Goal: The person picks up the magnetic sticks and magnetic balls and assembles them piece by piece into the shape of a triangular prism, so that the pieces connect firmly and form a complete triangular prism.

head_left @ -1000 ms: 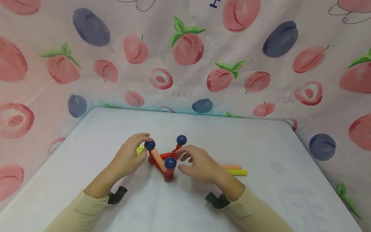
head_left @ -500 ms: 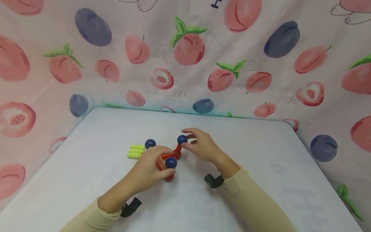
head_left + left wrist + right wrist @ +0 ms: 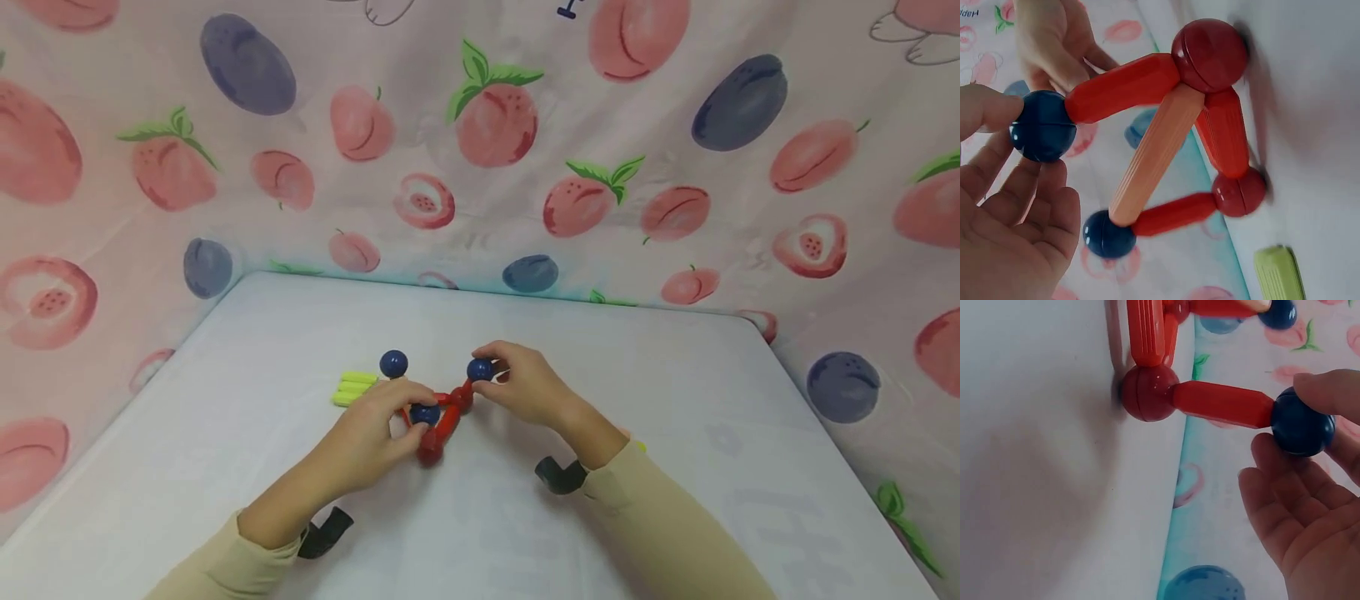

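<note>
A frame of magnetic rods and balls stands on the table, with red balls (image 3: 1210,55) and red rods (image 3: 447,423) at its base. Between thumb and fingertips my left hand (image 3: 360,437) pinches the near blue ball (image 3: 1043,125), which tops a leaning red rod (image 3: 1122,87). My right hand (image 3: 528,383) pinches the right blue ball (image 3: 1302,422) at the end of another red rod (image 3: 1225,403). Untouched, the far-left blue ball (image 3: 393,363) tops a third upright. A peach rod (image 3: 1157,156) slants from it to the near red ball; my left hand mostly hides this rod in the head view.
Several yellow-green rods (image 3: 351,388) lie left of the frame. Behind my right forearm, the tip of a yellow rod (image 3: 640,447) shows. Fruit-printed cloth (image 3: 480,208) rises along the back and sides of the white table (image 3: 675,375).
My left hand has gone from the far-left blue ball to the near one, which now leans leftward and away. My right hand has moved up and taken hold of the right blue ball.
</note>
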The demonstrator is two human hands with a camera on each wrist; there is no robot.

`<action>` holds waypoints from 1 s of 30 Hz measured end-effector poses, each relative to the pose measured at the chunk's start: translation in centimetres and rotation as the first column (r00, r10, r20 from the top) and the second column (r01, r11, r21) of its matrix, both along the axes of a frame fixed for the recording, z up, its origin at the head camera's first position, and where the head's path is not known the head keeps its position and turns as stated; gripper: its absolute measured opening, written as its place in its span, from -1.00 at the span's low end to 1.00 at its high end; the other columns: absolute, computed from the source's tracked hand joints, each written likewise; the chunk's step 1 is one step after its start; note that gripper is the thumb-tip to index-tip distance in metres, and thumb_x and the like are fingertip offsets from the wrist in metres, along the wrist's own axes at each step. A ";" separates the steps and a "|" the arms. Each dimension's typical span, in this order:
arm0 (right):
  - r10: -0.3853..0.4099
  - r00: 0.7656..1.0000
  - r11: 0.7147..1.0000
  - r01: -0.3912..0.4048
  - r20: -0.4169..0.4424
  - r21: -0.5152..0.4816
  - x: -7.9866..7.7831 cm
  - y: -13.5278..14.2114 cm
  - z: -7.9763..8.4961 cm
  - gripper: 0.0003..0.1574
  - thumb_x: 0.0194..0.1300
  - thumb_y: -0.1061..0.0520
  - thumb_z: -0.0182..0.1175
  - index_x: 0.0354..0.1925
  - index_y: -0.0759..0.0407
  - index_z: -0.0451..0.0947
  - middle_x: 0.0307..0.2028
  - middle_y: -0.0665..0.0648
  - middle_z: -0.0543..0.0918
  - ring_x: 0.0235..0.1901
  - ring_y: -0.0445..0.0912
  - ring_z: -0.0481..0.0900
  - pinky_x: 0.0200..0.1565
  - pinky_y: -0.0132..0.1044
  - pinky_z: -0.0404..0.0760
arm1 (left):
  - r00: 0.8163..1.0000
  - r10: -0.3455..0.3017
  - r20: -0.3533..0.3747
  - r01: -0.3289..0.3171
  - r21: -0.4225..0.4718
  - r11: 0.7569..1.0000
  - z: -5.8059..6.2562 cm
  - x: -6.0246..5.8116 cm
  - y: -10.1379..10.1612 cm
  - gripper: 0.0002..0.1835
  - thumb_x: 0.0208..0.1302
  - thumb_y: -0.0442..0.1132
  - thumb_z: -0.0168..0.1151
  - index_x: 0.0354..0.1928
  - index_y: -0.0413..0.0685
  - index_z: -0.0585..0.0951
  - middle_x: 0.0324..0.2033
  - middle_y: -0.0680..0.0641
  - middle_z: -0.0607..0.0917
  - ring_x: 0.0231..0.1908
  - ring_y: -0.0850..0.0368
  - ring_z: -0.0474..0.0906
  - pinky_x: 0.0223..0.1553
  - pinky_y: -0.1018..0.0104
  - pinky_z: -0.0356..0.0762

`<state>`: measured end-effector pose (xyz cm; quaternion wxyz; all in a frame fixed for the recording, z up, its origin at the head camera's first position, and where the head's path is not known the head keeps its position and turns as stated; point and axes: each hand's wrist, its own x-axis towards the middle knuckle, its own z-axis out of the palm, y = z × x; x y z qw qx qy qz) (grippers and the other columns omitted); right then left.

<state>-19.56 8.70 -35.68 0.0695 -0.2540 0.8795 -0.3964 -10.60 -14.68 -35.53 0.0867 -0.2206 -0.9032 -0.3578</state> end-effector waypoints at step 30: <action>-0.030 0.997 0.999 0.027 -0.065 -0.047 1.9 -0.2 -0.6 -0.46 0.29 0.08 0.39 0.22 0.12 0.59 0.00 0.03 0.66 -0.12 -0.15 0.66 -0.06 -0.27 0.67 | 0.995 0.096 -0.008 -0.096 0.010 0.995 -0.8 -1.8 -2.4 -0.70 0.31 -0.42 0.28 0.08 -0.18 0.64 0.11 -0.14 0.65 0.10 -0.09 0.58 0.06 -0.11 0.58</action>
